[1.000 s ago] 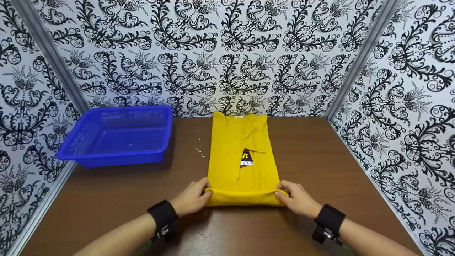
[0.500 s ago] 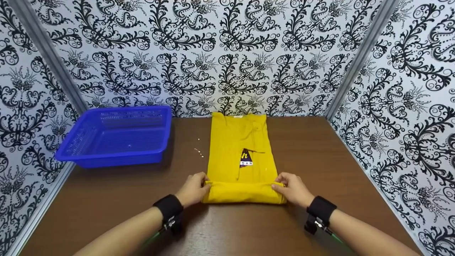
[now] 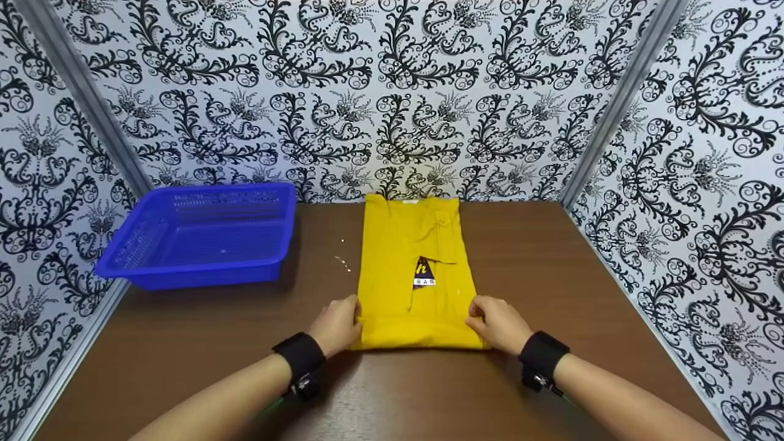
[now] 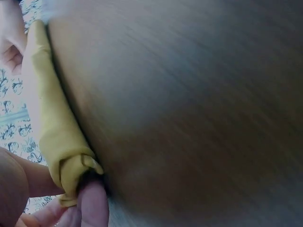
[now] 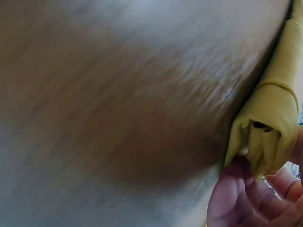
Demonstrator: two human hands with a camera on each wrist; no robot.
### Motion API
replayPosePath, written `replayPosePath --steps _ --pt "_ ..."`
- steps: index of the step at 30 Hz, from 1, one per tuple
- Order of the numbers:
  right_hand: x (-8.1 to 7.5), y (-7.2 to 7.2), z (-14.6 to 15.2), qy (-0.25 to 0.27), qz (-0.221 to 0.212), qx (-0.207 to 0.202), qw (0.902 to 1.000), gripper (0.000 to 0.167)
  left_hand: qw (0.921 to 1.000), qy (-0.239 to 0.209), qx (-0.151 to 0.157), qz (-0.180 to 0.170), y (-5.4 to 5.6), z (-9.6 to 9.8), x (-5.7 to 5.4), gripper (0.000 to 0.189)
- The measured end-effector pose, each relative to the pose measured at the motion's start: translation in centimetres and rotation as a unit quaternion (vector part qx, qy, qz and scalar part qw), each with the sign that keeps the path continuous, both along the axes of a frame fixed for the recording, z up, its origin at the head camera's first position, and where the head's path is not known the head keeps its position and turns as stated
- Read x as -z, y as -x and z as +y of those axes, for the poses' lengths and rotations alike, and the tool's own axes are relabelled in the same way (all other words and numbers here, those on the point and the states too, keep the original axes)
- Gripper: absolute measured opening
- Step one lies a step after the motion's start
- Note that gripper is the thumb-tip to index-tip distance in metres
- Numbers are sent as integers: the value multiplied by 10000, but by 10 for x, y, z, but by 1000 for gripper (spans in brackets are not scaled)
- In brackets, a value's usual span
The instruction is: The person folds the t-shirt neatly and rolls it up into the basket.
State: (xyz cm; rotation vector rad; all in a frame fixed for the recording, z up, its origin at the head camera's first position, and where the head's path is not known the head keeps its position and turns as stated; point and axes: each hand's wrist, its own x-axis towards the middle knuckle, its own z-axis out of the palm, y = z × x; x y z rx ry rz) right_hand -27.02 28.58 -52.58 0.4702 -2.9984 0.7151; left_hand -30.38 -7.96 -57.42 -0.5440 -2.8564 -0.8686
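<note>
A yellow shirt (image 3: 392, 263), folded into a long strip with a dark triangular print, lies flat on the brown table (image 3: 539, 263). Its near end is turned over into a thick roll. My left hand (image 3: 335, 324) grips the left end of that roll, and in the left wrist view a finger reaches into the end of the rolled shirt (image 4: 59, 104). At the opposite end, my right hand (image 3: 501, 324) pinches the roll's right edge. The right wrist view shows layered folds of the shirt (image 5: 274, 104) above curled fingers (image 5: 225, 196).
An open blue plastic basket (image 3: 196, 269) stands at the back left of the table. Small pale specks (image 3: 343, 263) lie between it and the shirt. Patterned wall panels (image 3: 331, 122) enclose the back and both sides.
Both hands have moved slightly forward, turning the shirt's near end over into a thicker roll that now lies flatter on the strip. The basket has stayed put.
</note>
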Motion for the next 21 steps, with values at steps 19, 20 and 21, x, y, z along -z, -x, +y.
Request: replayPosePath --steps 19,20,21 --pt "-2 -32 -14 -1324 969 -1837 9692 38 9492 2098 2317 352 -43 9 -48 54" --pt "-2 -32 -12 -1376 929 -1864 9683 41 9470 2181 2328 385 -43 9 -47 56" --pt "-1 -32 -11 -1437 926 -1904 9667 45 9450 2255 2329 430 -43 9 -47 57"
